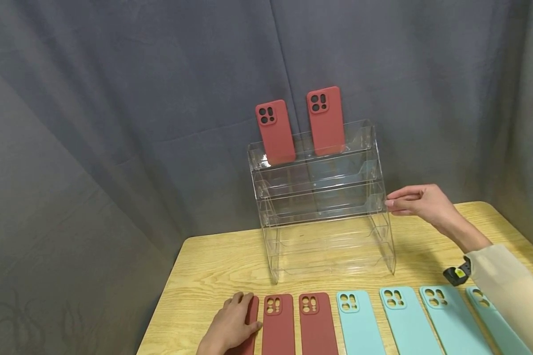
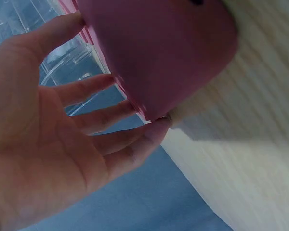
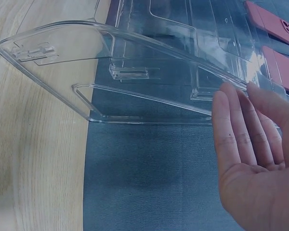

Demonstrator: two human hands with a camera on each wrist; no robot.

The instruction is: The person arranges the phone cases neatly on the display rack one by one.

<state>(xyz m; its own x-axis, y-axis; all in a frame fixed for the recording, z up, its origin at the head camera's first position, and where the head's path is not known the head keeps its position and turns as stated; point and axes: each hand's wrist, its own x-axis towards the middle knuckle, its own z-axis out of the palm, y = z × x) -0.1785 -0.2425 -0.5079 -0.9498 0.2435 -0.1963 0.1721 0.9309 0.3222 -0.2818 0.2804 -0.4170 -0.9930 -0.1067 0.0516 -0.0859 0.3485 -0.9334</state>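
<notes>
A clear tiered display stand [image 1: 324, 217] stands on the wooden table. In its top tier two red phone cases lean upright, a left one [image 1: 277, 135] and a right one [image 1: 326, 123]. My left hand [image 1: 231, 323] grips the leftmost red phone case [image 1: 248, 340] of the front row by its edges; the left wrist view shows the thumb and fingertips along the rim of this case [image 2: 159, 53]. At the stand's right side panel, my right hand [image 1: 424, 207] pinches the edge between thumb and fingers, and the right wrist view shows these fingers [image 3: 238, 130] nearly straight.
Beside the held case lie two more red cases, one [image 1: 278, 320] and another [image 1: 317, 320]. Several mint-green cases continue the row rightward, the first being this one [image 1: 360, 320]. A grey curtain [image 1: 182, 98] hangs behind the table [image 1: 217, 256]. The right forearm passes over the rightmost green cases.
</notes>
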